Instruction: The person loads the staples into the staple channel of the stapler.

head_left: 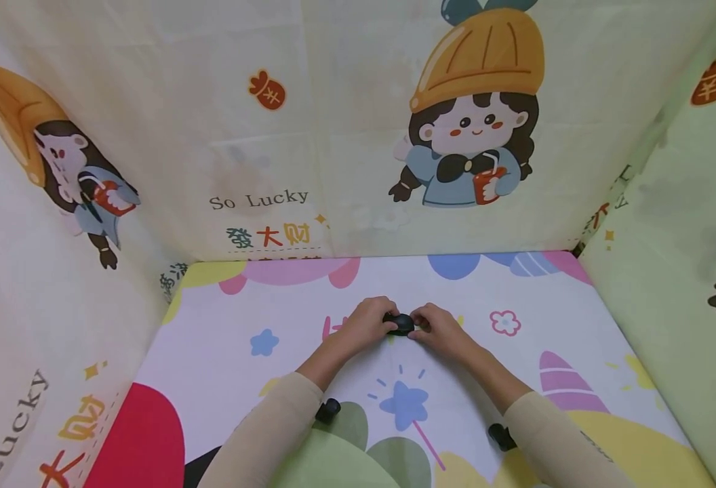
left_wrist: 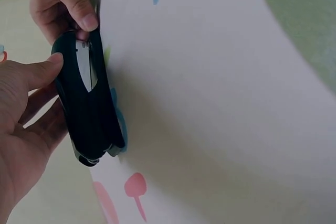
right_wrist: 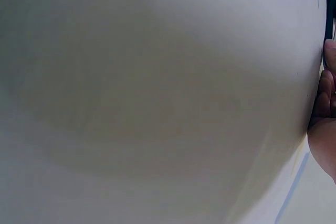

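Note:
A small black stapler (head_left: 402,324) is held over the far middle of the table, between my two hands. My left hand (head_left: 367,318) grips one side of it; in the left wrist view the thumb lies along the stapler's body (left_wrist: 79,111) with the fingers behind. At the opposite end, my right hand (head_left: 443,330) pinches the tip with curled fingers. A silvery metal strip (left_wrist: 84,65) shows in a slot of the black body near the right thumb. Only part of my right hand (right_wrist: 326,124) appears at the right wrist view's edge.
A white tablecloth (head_left: 455,386) with colourful cartoon prints covers the table. Printed cloth walls (head_left: 358,156) rise at the back and both sides. A dark device (head_left: 329,411) sits at the left wrist, another (head_left: 502,437) at the right. A black patch (head_left: 202,466) lies by the left sleeve.

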`<state>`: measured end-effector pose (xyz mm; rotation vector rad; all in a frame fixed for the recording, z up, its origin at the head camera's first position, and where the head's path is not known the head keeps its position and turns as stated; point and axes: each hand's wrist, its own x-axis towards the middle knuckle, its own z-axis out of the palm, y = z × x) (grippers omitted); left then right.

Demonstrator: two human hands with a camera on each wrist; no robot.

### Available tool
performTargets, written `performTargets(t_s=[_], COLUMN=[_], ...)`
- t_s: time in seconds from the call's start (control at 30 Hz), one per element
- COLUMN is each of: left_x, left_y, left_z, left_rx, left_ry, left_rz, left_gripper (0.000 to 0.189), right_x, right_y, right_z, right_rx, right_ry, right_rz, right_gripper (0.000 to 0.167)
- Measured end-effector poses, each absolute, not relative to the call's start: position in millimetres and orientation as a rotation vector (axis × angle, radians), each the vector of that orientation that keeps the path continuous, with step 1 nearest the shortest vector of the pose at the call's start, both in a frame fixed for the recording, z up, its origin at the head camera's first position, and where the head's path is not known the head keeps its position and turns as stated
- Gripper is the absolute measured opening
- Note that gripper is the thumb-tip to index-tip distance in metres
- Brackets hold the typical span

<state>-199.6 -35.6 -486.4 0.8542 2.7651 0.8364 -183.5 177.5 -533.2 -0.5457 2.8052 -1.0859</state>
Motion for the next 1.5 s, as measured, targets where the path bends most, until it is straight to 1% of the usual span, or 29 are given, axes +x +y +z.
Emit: performTargets(t_s=[0.33,0.77,1.27,1.5], left_x=[-197.5,-195.6,-196.9,-198.0], left_y=[-37.0,-40.5,-42.6,-44.2], left_z=[-490.9,-483.7,-484.0,-483.5], left_rx=[0.839,0.855,0.876,0.877], left_ry=[2.779,2.754,2.746,2.732], left_rz=[0.856,0.88,0.897,0.889], left_gripper=[0.016,0.016,0.018,0.022], right_x=[-182.5,-183.8,-183.5,-182.6], right_y=[178.6,178.6,177.2,178.9], right_z=[-535.9,-535.6,-533.3,-534.0], right_rx=[-0.592,-0.583,-0.57,-0.578], right_ry=[2.806,2.786,2.786,2.786], right_rz=[-1.088,-1.072,-1.052,-1.075], right_gripper=[0.026,0.026,0.027,0.032])
